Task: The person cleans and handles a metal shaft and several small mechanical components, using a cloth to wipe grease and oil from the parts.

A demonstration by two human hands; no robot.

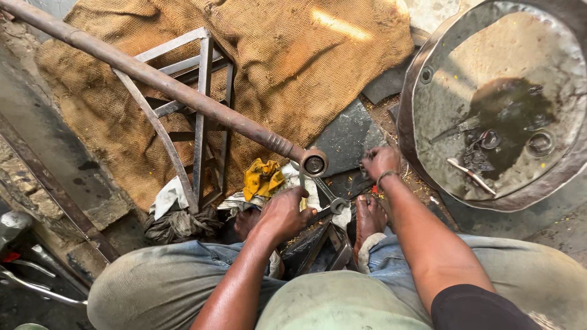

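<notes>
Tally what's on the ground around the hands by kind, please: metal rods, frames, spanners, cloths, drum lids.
Long rusty rod: 1
Metal frame: 1
Spanner, under the left hand: 1
Cloths: 3, namely burlap sacking, yellow rag, whitish rag
Oily drum lid: 1
Total: 7
The right hand rests on the ground.

so the ground (pixel 79 183) here is grimy dirt and concrete, a big burlap sack (pixel 275 55) spread over it with a metal frame (pixel 195 116) on top, crumpled rags (pixel 177 220) and a yellow cloth (pixel 262 177) below that, a dark slate slab (pixel 348 137), and a dented oily drum lid (pixel 440 183) on the right
</notes>
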